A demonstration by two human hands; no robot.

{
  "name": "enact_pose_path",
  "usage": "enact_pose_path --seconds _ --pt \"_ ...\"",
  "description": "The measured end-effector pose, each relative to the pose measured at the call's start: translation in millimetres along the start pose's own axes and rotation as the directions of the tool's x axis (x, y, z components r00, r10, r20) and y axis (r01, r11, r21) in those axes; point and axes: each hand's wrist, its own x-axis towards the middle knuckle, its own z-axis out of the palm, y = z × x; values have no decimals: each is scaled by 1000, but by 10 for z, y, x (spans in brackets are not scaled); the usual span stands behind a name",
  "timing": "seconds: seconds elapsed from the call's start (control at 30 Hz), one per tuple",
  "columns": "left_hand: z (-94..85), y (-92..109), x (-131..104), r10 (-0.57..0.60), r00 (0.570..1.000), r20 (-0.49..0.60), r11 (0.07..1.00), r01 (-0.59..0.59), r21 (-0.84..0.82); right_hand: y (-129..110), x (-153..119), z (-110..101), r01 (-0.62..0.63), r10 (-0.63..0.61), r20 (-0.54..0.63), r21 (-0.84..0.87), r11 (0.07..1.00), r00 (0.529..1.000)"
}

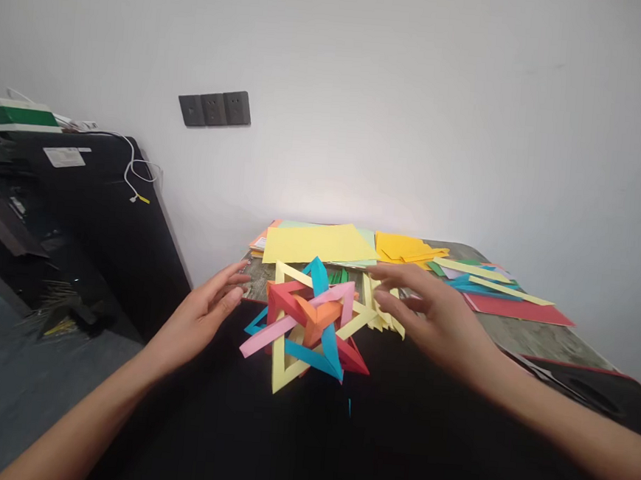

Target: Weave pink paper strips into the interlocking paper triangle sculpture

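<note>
Loose sheets of yellow paper (320, 244) and orange paper (403, 246) are piled at the far edge of the counter (529, 336). Right of them there's a red sheet (515, 309) under some cut paper strips (489, 281). Dark wall sockets (215, 108) up on the wall, black cabinet (78, 221) off left with a white cable (137, 174) dangling.

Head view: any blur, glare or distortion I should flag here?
Head view: right hand slightly motion-blurred at the fingers; left hand sharper; paper model in focus. Soft bright patch on the wall, no hard glare. Wide-angle bending tilts the table edge; corners darken.
</note>
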Motion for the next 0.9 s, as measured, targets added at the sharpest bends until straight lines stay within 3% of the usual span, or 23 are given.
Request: enact_pose_path --seconds 0.07,0.2,0.3,0.4,0.53,0.63,0.77,0.9 --pt "3 -141 -20 4 993 116 1000 -1 -30 190 -242 64 -131 134 -12 120 984 991" --pt "151 -243 -89 82 978 192 992 -61 -113 376 -673 251 -311 229 238 412 856 944" --pt "289 -152 -119 94 975 200 986 -64 -154 297 -818 383 -381 225 346 494 782 911" --pt "362 29 -151 97 981 167 985 -71 -156 151 -814 428 -376 210 341 554 742 916" --pt "360 350 -276 147 988 38 986 -144 -90 -4 -762 298 -370 232 302 570 733 925" --pt "347 580 -427 229 973 -14 973 -229 10 -64 -804 139 -436 284 336 591 679 898" --pt "409 724 -615 471 882 -3 862 -459 212 -25 -962 6 -531 274 457 688 494 846" --pt "577 693 -747 546 838 -10 815 -528 237 131 -1090 -35 -576 251 519 727 374 817"
